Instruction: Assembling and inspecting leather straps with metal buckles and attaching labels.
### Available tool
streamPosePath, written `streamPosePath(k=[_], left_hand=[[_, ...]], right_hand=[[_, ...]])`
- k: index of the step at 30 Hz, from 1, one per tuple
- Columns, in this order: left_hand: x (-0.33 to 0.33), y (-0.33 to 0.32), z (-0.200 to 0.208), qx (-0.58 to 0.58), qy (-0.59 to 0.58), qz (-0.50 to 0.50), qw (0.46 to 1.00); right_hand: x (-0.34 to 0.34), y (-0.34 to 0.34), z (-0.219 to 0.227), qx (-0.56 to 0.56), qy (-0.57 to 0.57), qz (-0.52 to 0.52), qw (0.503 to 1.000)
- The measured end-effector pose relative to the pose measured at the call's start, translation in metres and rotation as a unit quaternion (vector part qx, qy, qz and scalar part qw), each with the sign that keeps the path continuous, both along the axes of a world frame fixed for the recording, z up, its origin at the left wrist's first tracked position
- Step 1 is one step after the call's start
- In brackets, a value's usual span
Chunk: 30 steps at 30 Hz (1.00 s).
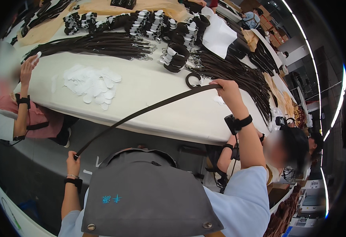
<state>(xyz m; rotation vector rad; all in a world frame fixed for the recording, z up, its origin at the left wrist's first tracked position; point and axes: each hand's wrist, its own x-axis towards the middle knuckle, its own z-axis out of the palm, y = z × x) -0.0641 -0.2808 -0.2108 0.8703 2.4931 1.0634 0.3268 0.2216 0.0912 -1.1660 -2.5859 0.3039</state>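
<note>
A long dark brown strap is stretched between my two hands over the front edge of the table. My left hand is closed on its lower end, beyond the table edge at the lower left. Higher up, above the table on the right, my right hand grips the strap between thumb and fingers. A loop of dark strap curls on the table beside that hand. White tags lie in a loose pile left of the strap. Bundles of similar dark straps with metal clips spread behind my right hand.
Rolled straps with white tags crowd the table's far side, near a row of straight straps and a white sheet. At the left a co-worker's raised hand holds something white. Another person sits close on my right.
</note>
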Motion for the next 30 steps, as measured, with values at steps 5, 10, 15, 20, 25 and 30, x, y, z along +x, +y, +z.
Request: streamPosePath(k=[5,10,15,20,25,30], left_hand=[[0.011,0.018,0.009,-0.145,0.0,-0.134,0.98],[0.023,0.053,0.018,-0.016,-0.071,-0.106,0.992],[0.043,0.091,0.045,0.024,-0.13,-0.16,0.978],[0.066,0.123,0.068,0.112,-0.221,-0.216,0.944],[0.088,0.166,0.114,0.316,-0.21,-0.266,0.886],[0.095,0.189,0.179,0.256,-0.285,-0.372,0.846]], right_hand=[[-0.045,-0.067,0.041,-0.337,0.038,0.108,0.934],[-0.071,-0.12,0.058,-0.717,0.181,0.203,0.642],[-0.094,-0.151,0.061,-0.79,0.237,0.329,0.46],[-0.119,-0.174,0.065,-0.774,0.357,0.364,0.375],[-0.144,-0.167,0.085,-0.635,0.445,0.465,0.427],[-0.16,-0.121,0.097,-0.343,0.522,0.497,0.602]])
